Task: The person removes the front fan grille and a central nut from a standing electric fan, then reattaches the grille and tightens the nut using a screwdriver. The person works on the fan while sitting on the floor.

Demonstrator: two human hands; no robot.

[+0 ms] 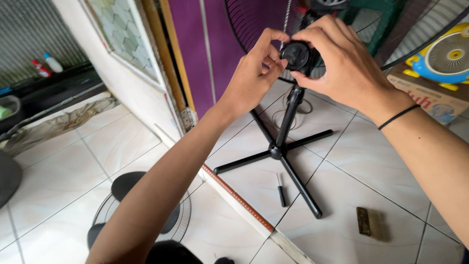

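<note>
A black standing fan rises from a cross-shaped base (276, 151) on the white tiled floor, with its pole (290, 113) leading up to a round black motor housing (298, 55). My right hand (342, 58) wraps around that housing from the right. My left hand (256, 73) pinches the housing's front edge with thumb and fingers. Behind the hands stands the fan's black wire rear grille (249, 19).
A black screwdriver (281, 189) lies on the tiles by the base, and a brown brush (364, 221) lies further right. A detached wire grille with black blades (141, 205) rests at lower left. A yellow-and-blue small fan (447, 56) sits on a cardboard box (430, 98). A door frame (168, 63) stands left.
</note>
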